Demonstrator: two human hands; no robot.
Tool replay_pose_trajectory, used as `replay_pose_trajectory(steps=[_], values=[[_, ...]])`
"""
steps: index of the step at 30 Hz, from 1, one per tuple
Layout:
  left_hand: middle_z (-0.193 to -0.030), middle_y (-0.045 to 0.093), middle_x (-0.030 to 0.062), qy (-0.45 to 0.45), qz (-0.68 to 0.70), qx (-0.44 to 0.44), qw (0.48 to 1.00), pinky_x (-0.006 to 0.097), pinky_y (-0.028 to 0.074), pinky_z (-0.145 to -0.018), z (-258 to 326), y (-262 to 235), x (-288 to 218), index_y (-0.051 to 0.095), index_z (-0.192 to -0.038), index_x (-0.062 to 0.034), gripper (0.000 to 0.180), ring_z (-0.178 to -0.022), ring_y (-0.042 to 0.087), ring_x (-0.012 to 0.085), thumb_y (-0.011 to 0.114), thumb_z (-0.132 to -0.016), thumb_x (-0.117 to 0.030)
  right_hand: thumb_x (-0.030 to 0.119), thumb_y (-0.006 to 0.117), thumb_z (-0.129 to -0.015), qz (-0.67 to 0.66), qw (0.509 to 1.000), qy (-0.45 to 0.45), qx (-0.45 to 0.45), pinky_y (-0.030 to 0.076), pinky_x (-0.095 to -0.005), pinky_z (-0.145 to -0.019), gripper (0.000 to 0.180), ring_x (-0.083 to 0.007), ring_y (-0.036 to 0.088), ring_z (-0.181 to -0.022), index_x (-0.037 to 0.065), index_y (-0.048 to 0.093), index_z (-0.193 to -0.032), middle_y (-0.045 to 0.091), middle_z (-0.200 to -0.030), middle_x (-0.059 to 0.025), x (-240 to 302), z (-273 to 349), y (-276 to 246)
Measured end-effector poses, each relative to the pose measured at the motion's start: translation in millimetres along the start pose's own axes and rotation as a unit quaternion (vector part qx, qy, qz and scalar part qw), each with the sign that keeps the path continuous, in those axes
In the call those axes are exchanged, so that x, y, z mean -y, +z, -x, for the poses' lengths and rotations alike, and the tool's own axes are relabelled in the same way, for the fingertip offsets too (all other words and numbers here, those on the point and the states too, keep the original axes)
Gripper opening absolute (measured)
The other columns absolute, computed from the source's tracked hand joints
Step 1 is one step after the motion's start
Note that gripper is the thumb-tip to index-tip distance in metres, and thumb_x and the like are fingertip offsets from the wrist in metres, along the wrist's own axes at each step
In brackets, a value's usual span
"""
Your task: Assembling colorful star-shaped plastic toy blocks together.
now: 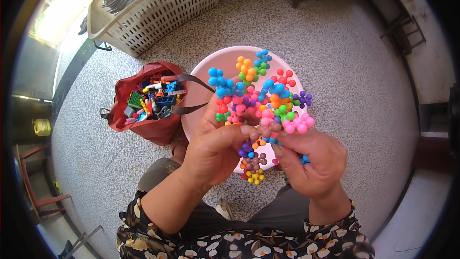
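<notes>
A cluster of colourful knobbed plastic building pieces (239, 108), joined together, is held up between both my hands. My left hand (211, 144) grips it from the left, its thumb pressed on a brown piece (266, 130) at the near side. On the right, my right hand (314, 160) pinches the same part of the cluster, thumb and forefinger beside the brown piece. Pink, blue, green, orange, purple, red and yellow pieces stick out around the fingers. My left hand's other fingers are partly hidden behind the cluster. Below it stands a pink basin (201, 67), its inside mostly covered from view.
Left of the basin, a red bag (165, 132) with dark handles holds mixed toy bricks (153, 98). Farther back stands a white slatted plastic basket (163, 19) with dark items in it. Wooden chairs or stools (38, 182) line the edges of the speckled floor (364, 91).
</notes>
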State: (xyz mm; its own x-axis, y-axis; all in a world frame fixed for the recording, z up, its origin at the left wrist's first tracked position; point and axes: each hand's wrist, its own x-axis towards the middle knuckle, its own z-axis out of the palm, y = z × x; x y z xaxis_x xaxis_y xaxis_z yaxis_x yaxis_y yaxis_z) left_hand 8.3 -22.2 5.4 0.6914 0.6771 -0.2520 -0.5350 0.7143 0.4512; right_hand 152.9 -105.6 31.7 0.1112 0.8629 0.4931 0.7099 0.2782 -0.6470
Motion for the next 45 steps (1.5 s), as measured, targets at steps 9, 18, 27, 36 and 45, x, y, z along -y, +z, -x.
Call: replay_pose_trajectory(steps=[9, 18, 27, 36, 45], values=[[-0.107, 0.055, 0.0132, 0.014, -0.053, -0.019, 0.998, 0.033, 0.045, -0.087, -2.1, 2.6, -2.6, 0.033, -0.126, -0.0030, 0.053, -0.098, 0.057, 0.0206, 0.054, -0.078, 0.006, -0.004, 0.069, -0.064, 0.029, 0.999, -0.019, -0.010, 0.052, -0.0276, -0.055, 0.022, -0.0216, 0.064, -0.062, 0.001, 0.063, -0.084, 0.064, -0.074, -0.0103, -1.5, 1.4, 4.0], [-0.108, 0.055, 0.0126, -0.022, -0.036, -0.004, 0.999, 0.033, 0.045, -0.089, -1.0, -2.0, -6.7, 0.037, -0.121, -0.0017, 0.048, -0.098, 0.057, 0.0206, 0.056, -0.078, 0.006, -0.003, 0.068, -0.065, 0.018, 1.000, -0.015, -0.005, 0.052, -0.0274, -0.055, 0.017, -0.0215, 0.064, -0.061, 0.001, 0.063, -0.081, 0.064, -0.073, -0.0106, -0.1, -1.3, 4.7], [-0.105, 0.056, 0.0124, -0.022, -0.034, -0.022, 0.999, 0.034, 0.046, -0.087, -1.3, -4.9, -1.4, 0.039, -0.118, -0.0016, 0.047, -0.095, 0.059, 0.0216, 0.057, -0.075, 0.008, -0.004, 0.068, -0.065, 0.029, 0.999, -0.032, 0.000, 0.052, -0.0278, -0.053, 0.017, -0.0222, 0.064, -0.060, 0.000, 0.063, -0.081, 0.064, -0.071, -0.0111, -2.1, -2.0, 2.1], [-0.099, 0.058, 0.0127, -0.028, 0.010, -0.040, 0.999, 0.034, 0.048, -0.084, -0.3, -6.4, -0.7, 0.040, -0.115, -0.0012, 0.046, -0.090, 0.061, 0.0221, 0.059, -0.074, 0.008, -0.004, 0.069, -0.063, 0.030, 0.997, -0.073, 0.002, 0.051, -0.0285, -0.051, 0.024, -0.0226, 0.064, -0.059, 0.001, 0.061, -0.085, 0.064, -0.072, -0.0107, -7.1, -1.3, 2.5], [-0.096, 0.060, 0.0123, -0.037, -0.018, -0.057, 0.998, 0.031, 0.049, -0.079, -0.4, -6.8, 0.2, 0.041, -0.113, -0.0010, 0.045, -0.087, 0.061, 0.0199, 0.059, -0.073, 0.007, -0.003, 0.070, -0.062, 0.022, 0.997, -0.066, 0.022, 0.052, -0.0288, -0.052, 0.026, -0.0221, 0.064, -0.060, 0.002, 0.062, -0.086, 0.065, -0.073, -0.0098, -10.7, 0.4, 3.2]])
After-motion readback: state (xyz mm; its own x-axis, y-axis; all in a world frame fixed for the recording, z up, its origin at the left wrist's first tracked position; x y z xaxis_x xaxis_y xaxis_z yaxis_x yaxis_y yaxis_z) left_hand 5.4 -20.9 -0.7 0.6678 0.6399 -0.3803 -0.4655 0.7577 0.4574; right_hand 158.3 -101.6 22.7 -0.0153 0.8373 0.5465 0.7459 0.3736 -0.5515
